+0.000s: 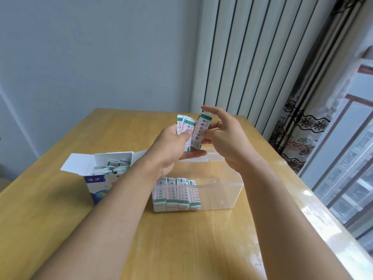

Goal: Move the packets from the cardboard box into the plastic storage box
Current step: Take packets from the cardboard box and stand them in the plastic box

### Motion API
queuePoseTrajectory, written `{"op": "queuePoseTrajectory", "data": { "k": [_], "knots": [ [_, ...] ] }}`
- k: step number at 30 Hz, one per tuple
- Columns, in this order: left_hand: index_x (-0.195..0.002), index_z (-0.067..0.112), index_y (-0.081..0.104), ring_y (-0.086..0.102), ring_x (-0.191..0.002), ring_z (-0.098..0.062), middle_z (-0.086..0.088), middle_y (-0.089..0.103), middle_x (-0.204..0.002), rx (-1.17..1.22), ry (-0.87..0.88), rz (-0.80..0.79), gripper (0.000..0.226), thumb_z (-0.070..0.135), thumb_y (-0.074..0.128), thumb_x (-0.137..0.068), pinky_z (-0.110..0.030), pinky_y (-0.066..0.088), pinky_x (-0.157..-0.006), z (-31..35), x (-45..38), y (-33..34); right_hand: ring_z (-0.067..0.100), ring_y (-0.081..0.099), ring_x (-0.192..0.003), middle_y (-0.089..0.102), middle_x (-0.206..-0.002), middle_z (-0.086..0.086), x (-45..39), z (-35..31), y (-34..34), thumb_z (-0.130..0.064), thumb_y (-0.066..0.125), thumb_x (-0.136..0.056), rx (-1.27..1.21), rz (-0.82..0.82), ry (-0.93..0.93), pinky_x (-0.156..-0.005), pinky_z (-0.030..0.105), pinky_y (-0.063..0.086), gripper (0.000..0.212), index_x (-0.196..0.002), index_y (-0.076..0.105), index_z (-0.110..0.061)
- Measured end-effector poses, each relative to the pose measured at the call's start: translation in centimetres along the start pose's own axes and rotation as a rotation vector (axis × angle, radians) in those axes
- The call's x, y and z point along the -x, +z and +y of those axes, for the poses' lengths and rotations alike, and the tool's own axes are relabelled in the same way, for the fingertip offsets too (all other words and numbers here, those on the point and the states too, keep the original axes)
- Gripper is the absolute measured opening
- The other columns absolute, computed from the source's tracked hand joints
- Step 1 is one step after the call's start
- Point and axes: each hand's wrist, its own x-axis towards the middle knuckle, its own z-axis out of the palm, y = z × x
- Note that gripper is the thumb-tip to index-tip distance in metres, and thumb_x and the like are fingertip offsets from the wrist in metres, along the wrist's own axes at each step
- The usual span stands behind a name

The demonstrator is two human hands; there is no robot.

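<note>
Above the table, my left hand (pixel 171 146) grips a fan of white-and-green packets (pixel 184 126). My right hand (pixel 224 136) pinches a small stack of the same packets (pixel 200 131) between thumb and fingers, index finger raised over its top. Both hands hover over the clear plastic storage box (pixel 222 196), which holds several stacks of packets (pixel 176 194) standing in a row at its left end. The open cardboard box (pixel 96 182), white and blue, stands left of it with more packets (pixel 113 167) inside.
The wooden table (pixel 181 239) has a glossy cover and ends close on the right near a window (pixel 353 178) and patterned curtain (pixel 298 134). A white ribbed radiator (pixel 252 57) stands behind the table's far edge.
</note>
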Motion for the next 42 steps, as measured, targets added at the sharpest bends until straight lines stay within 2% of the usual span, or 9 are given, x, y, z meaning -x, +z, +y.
{"op": "queuePoseTrajectory", "data": {
  "k": [6, 10, 13, 19, 22, 25, 31, 38, 42],
  "knots": [
    [-0.129, 0.013, 0.061, 0.076, -0.093, -0.031, -0.013, 0.070, -0.117, -0.047, -0.015, -0.032, 0.026, 0.017, 0.045, -0.108, -0.041, 0.064, -0.077, 0.2, 0.2, -0.2, 0.017, 0.071, -0.091, 0.069, -0.101, -0.002, 0.1, -0.2, 0.0, 0.001, 0.052, -0.099, 0.049, 0.021, -0.012, -0.074, 0.046, 0.064, 0.045, -0.132, 0.065, -0.027],
    [-0.136, 0.013, 0.053, 0.077, -0.078, -0.031, -0.010, 0.069, -0.115, -0.227, 0.030, 0.033, 0.030, 0.019, 0.044, -0.109, -0.039, 0.064, -0.072, 0.5, 0.0, -0.9, 0.016, 0.068, -0.099, 0.068, -0.105, -0.002, -0.3, 0.2, -0.9, 0.000, 0.053, -0.100, 0.095, 0.022, 0.025, -0.081, 0.042, 0.063, 0.045, -0.135, 0.061, -0.028],
    [-0.138, 0.013, 0.049, 0.077, -0.070, -0.028, -0.006, 0.067, -0.113, -0.299, 0.091, 0.105, 0.030, 0.019, 0.042, -0.109, -0.033, 0.064, -0.067, 0.7, -0.2, -1.2, 0.020, 0.069, -0.095, 0.070, -0.107, 0.000, -0.4, 0.6, -1.6, 0.001, 0.054, -0.099, 0.241, -0.091, 0.099, -0.079, 0.049, 0.062, 0.044, -0.132, 0.059, -0.028],
    [-0.136, 0.010, 0.048, 0.077, -0.070, -0.025, -0.007, 0.067, -0.114, -0.310, 0.131, 0.143, 0.029, 0.018, 0.042, -0.109, -0.031, 0.063, -0.064, 0.5, -0.2, -1.0, 0.030, 0.066, -0.104, 0.067, -0.126, 0.008, 0.7, 0.7, 0.4, 0.003, 0.042, -0.097, 0.721, -0.352, 0.219, -0.066, 0.038, 0.057, 0.050, -0.138, 0.056, -0.023],
    [-0.136, 0.009, 0.050, 0.076, -0.075, -0.025, -0.007, 0.067, -0.113, -0.327, 0.121, 0.145, 0.030, 0.017, 0.042, -0.109, -0.030, 0.063, -0.064, 0.3, -0.1, -1.1, 0.030, 0.064, -0.108, 0.063, -0.130, 0.009, 1.1, 0.4, 1.1, -0.001, 0.046, -0.099, 0.745, -0.354, 0.251, -0.076, 0.037, 0.055, 0.047, -0.142, 0.049, -0.017],
    [-0.135, 0.008, 0.051, 0.075, -0.080, -0.024, -0.007, 0.067, -0.111, -0.309, 0.137, 0.157, 0.029, 0.017, 0.043, -0.108, -0.032, 0.064, -0.067, 0.6, -0.1, -1.6, 0.029, 0.067, -0.102, 0.065, -0.123, 0.010, 1.4, 0.3, 1.2, -0.002, 0.051, -0.097, 0.739, -0.346, 0.289, -0.087, 0.045, 0.059, 0.042, -0.137, 0.045, -0.016],
    [-0.135, 0.008, 0.051, 0.075, -0.082, -0.025, -0.007, 0.067, -0.109, -0.264, 0.154, 0.155, 0.029, 0.017, 0.044, -0.108, -0.041, 0.064, -0.074, 1.1, 0.3, -2.7, 0.027, 0.067, -0.106, 0.068, -0.124, 0.005, 2.1, 0.2, 2.6, 0.002, 0.048, -0.094, 0.819, -0.378, 0.348, -0.092, 0.043, 0.058, 0.050, -0.135, 0.062, -0.022],
    [-0.136, 0.009, 0.051, 0.076, -0.081, -0.024, -0.008, 0.068, -0.110, -0.244, 0.180, 0.114, 0.030, 0.018, 0.044, -0.108, -0.038, 0.065, -0.072, 1.6, 1.1, -2.6, 0.024, 0.067, -0.103, 0.070, -0.114, 0.002, 1.6, 0.9, 3.3, -0.002, 0.060, -0.091, 0.840, -0.391, 0.400, -0.092, 0.039, 0.058, 0.045, -0.127, 0.068, -0.026],
    [-0.135, 0.009, 0.052, 0.076, -0.079, -0.024, -0.008, 0.068, -0.108, -0.221, 0.185, 0.100, 0.030, 0.018, 0.044, -0.108, -0.038, 0.065, -0.072, 1.7, 1.0, -2.6, 0.015, 0.060, -0.081, 0.068, -0.106, -0.001, 1.5, 1.4, 3.2, -0.012, 0.070, -0.090, 0.836, -0.455, 0.411, -0.077, 0.028, 0.052, 0.040, -0.127, 0.069, -0.027]
  ]
}}
